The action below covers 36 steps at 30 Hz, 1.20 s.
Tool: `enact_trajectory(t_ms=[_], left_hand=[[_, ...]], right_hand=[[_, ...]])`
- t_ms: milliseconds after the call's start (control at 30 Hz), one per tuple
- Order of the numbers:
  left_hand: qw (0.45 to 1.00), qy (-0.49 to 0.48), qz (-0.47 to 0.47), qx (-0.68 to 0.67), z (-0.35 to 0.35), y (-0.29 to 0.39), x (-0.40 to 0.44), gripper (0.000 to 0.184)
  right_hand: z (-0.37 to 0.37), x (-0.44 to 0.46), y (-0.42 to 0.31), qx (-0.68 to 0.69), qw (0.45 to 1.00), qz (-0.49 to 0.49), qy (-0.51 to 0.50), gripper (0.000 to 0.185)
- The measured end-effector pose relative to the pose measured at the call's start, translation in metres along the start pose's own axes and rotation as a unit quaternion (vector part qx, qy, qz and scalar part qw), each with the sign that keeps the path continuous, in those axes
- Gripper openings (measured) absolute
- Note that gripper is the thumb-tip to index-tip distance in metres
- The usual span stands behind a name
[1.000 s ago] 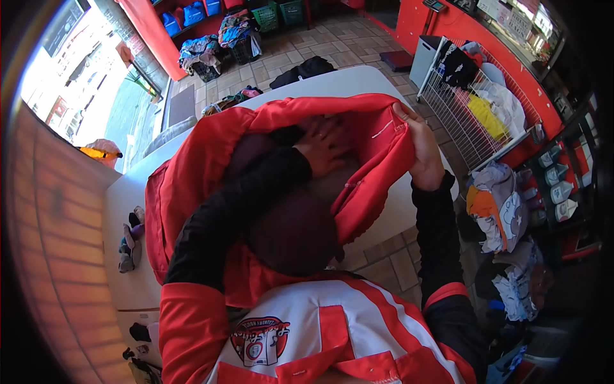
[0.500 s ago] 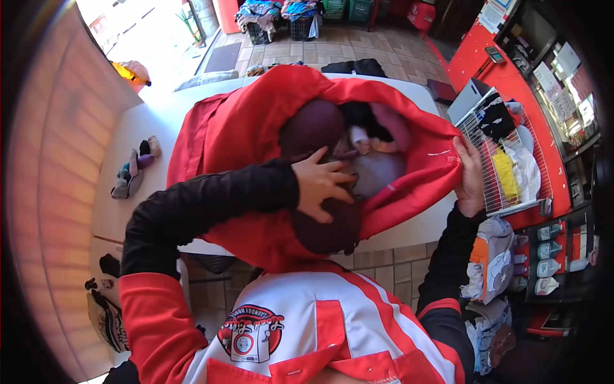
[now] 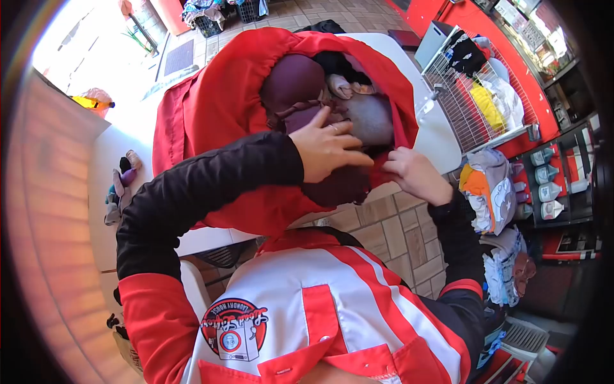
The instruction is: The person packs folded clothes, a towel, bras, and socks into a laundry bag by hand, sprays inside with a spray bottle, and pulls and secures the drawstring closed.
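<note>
A large red cloth bag (image 3: pixel 220 105) lies on the white table with its mouth open toward the right. Inside are a dark plum bra (image 3: pixel 293 83) with rounded cups, a grey garment (image 3: pixel 371 120), a rolled pale piece (image 3: pixel 339 86) and black cloth. My left hand (image 3: pixel 329 146) rests on the plum clothing at the bag's mouth, fingers spread, partly covering it. More plum fabric (image 3: pixel 339 187) hangs below that hand, over the near rim. Close by on the right, my right hand (image 3: pixel 417 174) pinches the near edge of the bag, its fingertips partly hidden.
Several small rolled garments (image 3: pixel 121 185) lie on the table's left side. To the right stand a wire basket (image 3: pixel 460 105) with clothes, a bagged stack of folded laundry (image 3: pixel 489 189) and shelved bottles (image 3: pixel 550 191). Filled laundry baskets (image 3: pixel 208 22) are on the floor at the back.
My right hand has moved from the bag's far-right rim leftward to its near edge, close to my left hand. The bag's mouth has drawn in. The camera view has shifted.
</note>
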<state>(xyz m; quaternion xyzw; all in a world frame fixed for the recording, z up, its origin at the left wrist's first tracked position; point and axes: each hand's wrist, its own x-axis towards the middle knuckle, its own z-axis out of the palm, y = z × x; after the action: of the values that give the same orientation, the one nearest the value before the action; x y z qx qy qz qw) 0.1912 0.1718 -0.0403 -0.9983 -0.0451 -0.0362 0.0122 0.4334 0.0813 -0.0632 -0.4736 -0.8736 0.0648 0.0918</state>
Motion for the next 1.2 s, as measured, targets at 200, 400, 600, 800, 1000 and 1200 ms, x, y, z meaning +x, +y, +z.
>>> enact_trajectory(t_ms=[200, 400, 600, 800, 1000, 1200], left_hand=[[0.991, -0.076, -0.010, 0.109, 0.013, 0.016, -0.001, 0.023], [0.997, 0.004, 0.034, 0.072, 0.016, 0.045, 0.001, 0.021], [0.999, -0.017, -0.002, 0.041, 0.004, 0.038, -0.024, 0.020], [0.994, -0.023, -0.039, 0.098, 0.020, 0.035, -0.019, 0.016], [0.988, -0.052, -0.056, -0.131, 0.005, 0.075, -0.034, 0.024], [0.955, -0.175, -0.216, -0.101, -0.026, 0.086, -0.083, 0.019]], right_hand=[[-0.085, -0.016, 0.007, 0.294, 0.944, -0.112, -0.099, 0.008], [-0.042, 0.004, -0.029, 0.133, 0.978, -0.159, 0.023, 0.021], [0.024, 0.020, 0.002, -0.079, 0.979, -0.182, 0.034, 0.019], [-0.032, 0.025, 0.004, 0.138, 0.944, -0.272, -0.126, 0.010], [-0.029, 0.033, 0.019, 0.216, 0.941, -0.231, -0.118, 0.009], [-0.032, 0.048, 0.020, 0.172, 0.948, -0.197, -0.184, 0.011]])
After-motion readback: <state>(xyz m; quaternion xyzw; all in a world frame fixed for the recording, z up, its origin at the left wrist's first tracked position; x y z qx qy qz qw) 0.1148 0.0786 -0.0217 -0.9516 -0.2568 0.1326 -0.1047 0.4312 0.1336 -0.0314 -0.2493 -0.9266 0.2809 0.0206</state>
